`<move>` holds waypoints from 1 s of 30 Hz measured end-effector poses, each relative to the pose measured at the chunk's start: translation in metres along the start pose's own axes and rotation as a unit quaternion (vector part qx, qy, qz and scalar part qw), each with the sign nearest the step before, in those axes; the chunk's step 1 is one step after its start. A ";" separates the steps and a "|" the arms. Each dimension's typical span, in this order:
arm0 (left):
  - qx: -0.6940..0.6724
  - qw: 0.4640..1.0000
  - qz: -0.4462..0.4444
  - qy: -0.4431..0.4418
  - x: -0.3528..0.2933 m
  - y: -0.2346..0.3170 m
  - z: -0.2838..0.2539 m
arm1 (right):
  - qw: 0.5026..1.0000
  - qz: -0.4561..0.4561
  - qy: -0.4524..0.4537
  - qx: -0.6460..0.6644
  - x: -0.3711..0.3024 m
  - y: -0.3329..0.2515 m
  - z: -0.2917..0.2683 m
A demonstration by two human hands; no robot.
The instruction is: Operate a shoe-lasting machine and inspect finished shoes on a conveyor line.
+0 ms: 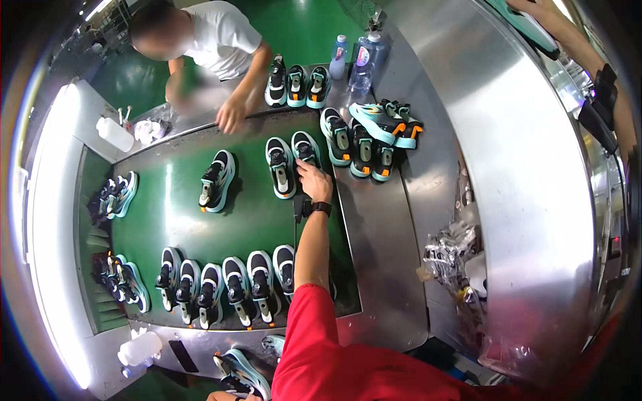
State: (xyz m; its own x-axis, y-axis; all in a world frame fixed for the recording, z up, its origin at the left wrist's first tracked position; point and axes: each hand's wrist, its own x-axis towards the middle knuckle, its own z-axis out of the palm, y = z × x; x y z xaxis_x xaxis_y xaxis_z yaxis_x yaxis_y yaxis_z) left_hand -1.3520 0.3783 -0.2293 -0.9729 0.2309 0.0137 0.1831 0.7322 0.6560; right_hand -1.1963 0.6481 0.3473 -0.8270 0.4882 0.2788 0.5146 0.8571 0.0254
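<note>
Left grip (313, 182) on the near end of a black-and-white shoe (305, 145), fingers bent over it, shoe on green counter (160, 224). Matching shoe (279, 167) just left of that grip; shoe cluster (362, 142) to its right; shoe row (235, 284) nearer the wearer; co-worker's hand (232, 115) up-left. Right grip (540, 9), far upper right, at a teal-and-black item (525, 27). Fingers partly hidden or cropped, can't tell if either grip pinches.
</note>
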 end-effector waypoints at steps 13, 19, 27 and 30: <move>-0.508 0.818 0.000 -0.270 -0.219 -0.020 -0.099 | 0.982 -0.103 0.158 0.004 -0.159 -0.037 -0.118; -0.527 0.496 -0.055 -0.688 -0.407 0.097 -0.240 | 0.987 -0.030 0.157 0.026 -0.396 -0.032 -0.225; -0.472 0.174 -0.201 -0.840 -0.501 0.224 -0.294 | 0.972 -0.034 -0.016 0.232 -0.614 -0.032 -0.186; -0.372 0.088 -0.047 -0.923 -0.562 0.264 -0.325 | 0.967 0.062 -0.041 0.244 -0.703 -0.031 -0.171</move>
State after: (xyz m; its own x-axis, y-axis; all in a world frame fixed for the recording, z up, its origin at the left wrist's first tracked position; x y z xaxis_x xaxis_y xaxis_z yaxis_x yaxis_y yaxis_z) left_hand -0.8034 0.2333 0.1815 0.8409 0.4592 0.2864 -0.5410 0.7011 0.4645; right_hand -0.5918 0.2504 0.3149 -0.7913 0.5864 0.1731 0.4595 0.7572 -0.4643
